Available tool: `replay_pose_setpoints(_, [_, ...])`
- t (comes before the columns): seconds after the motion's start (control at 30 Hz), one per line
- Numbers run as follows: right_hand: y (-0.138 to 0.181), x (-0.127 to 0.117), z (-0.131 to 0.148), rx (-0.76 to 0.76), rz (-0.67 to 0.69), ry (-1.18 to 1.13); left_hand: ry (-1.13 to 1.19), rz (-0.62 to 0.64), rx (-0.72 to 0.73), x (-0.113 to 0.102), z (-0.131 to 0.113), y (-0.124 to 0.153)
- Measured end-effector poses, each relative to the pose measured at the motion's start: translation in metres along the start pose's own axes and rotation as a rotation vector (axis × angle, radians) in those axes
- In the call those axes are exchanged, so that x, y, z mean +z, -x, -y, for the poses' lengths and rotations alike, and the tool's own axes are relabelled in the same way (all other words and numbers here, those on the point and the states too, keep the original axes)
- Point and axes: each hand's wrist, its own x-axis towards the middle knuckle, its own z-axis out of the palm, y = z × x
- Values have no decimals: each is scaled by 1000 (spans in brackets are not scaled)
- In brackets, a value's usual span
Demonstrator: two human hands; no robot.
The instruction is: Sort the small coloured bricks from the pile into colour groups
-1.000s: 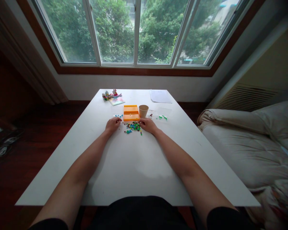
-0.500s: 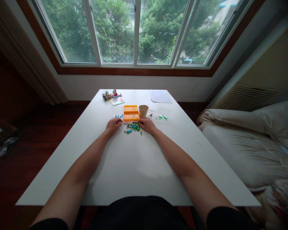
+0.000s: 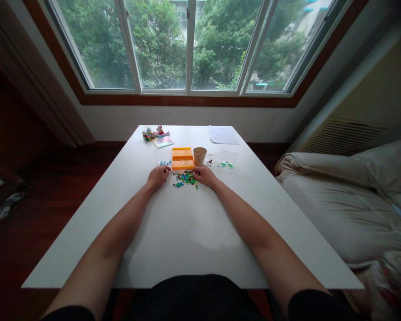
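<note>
The curled fingers of the left hand rest on the white table; whether they pinch a piece cannot be told. Between the hands lies the heap of small coloured plastic bricks, just before the orange plastic tray. The right hand, equally unreadable, has hardly shifted in the last second, so sorting looks paused.

Smooth white counter under both bare forearms, matt with a soft sheen from the window light. Between the hands lies a scatter of small glossy plastic pieces, green, blue and dark. Just beyond them, an orange tray of smooth plastic, faintly shiny. Beside it, just beyond the right hand, a tan paper cup, matt. Further off past that hand, a flat white paper sheet.
</note>
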Motion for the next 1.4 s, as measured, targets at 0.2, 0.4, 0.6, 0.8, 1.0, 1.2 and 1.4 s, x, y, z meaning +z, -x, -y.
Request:
replay_pose_setpoints(0.2, [0,1,-3,-10,15,-48,-18,-22,65,1,-2,2])
replay_pose_setpoints(0.4, [0,3,-3,31,40,-74,-26,61,346,1,-23,6])
replay_pose_setpoints(0.6, [-2,3,-1,66,71,-64,-32,122,441,-5,-39,11])
replay_pose_setpoints(0.8, [0,3,2,137,-11,-131,-1,170,483,-10,-47,13])
replay_pose_setpoints(1.0, [1,0,1,211,-54,-179,-12,184,474,-12,-51,15])
replay_pose_setpoints(1.2, [0,0,2,208,-77,-191,-28,260,477,-15,-58,17])
replay_pose_setpoints(1.4, [0,1,2,162,-105,-175,-36,254,482,-12,-57,16])
